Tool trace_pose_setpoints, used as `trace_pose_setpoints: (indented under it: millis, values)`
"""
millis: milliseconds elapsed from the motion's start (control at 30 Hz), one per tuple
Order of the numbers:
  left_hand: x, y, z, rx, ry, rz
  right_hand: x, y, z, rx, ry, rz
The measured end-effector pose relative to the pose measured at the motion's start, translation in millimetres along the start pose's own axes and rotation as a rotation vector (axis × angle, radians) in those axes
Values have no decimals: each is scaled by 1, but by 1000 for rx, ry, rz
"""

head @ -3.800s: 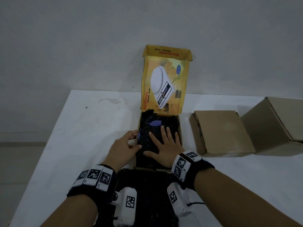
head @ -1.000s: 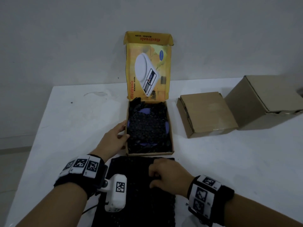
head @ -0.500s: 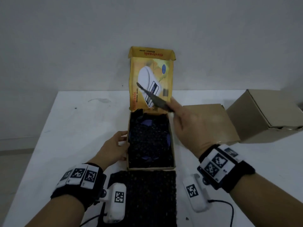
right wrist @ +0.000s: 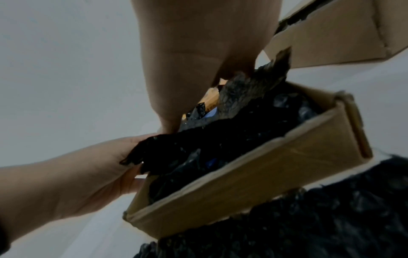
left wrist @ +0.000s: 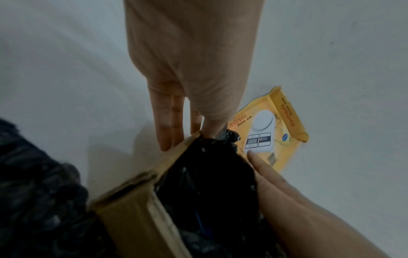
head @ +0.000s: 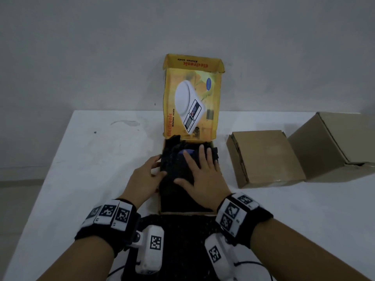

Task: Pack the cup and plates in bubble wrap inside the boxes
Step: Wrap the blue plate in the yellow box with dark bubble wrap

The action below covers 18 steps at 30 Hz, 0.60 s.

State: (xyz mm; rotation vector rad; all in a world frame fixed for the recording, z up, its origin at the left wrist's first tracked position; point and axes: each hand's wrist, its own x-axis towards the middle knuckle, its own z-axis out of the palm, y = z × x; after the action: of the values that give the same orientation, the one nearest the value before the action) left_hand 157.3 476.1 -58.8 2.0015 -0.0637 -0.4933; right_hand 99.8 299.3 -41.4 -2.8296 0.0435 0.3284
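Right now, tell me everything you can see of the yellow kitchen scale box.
The yellow kitchen scale box is printed cardboard, brown inside, and sits open on the white table. Its lid stands upright at the far side, showing a white scale and the words "electronic kitchen scale". Black bubble wrap fills the tray, with a bit of blue plate showing. The right hand presses flat on the wrap; the left hand holds the wrap at the left wall. More wrap lies against the near wall.
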Motion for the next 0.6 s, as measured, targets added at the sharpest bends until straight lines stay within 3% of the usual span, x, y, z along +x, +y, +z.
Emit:
trace_pose_setpoints:
  millis: [167, 333, 500, 600]
  values:
    - [1, 0, 3, 238, 64, 112, 11, -4, 23, -76, -182, 54]
    - [1, -4, 7, 360, 126, 225, 15, -2, 39, -92, -160, 58]
    - [3, -6, 10, 410, 140, 242, 16, -4, 32, -62, -187, 39]
    - [-1, -6, 8, 395, 150, 291, 8, -1, 15, 73, -180, 28]
